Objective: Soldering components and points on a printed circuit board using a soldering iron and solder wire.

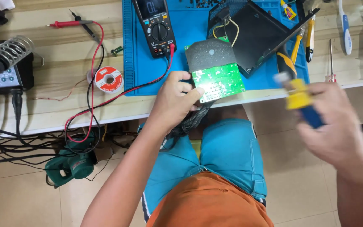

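The right hand point(337, 126) is closest to us, closed tight around a blue and yellow tool point(301, 101); it looks blurry, so I cannot tell just what kind of tool it is. A bit further on, the left hand point(175, 101) pinches the near left corner of a green circuit board point(217, 80). The board sits at the very edge of the table point(55, 107), half on the blue mat point(148, 75), with a dark grey pad on its far part. I think the board could slip off the edge and fall on the person's lap if the left hand lets go, because so much of it hangs near the rim. The tool could also jab the board if the right hand comes in too fast. Wires hang down under the left hand and could get tugged. Just past the left hand's fingers lies one black meter point(158, 27) with two leads, one red and one black. Left of that hand I count one roll of solder point(109, 80), and further left one soldering station point(5, 71). Beyond the board sits one black box point(259, 35), opened up. Past the right hand there is one red-handled screwdriver point(331, 63), one pair of yellow-handled pliers point(304, 42), and one white and blue toothbrush point(345, 27).
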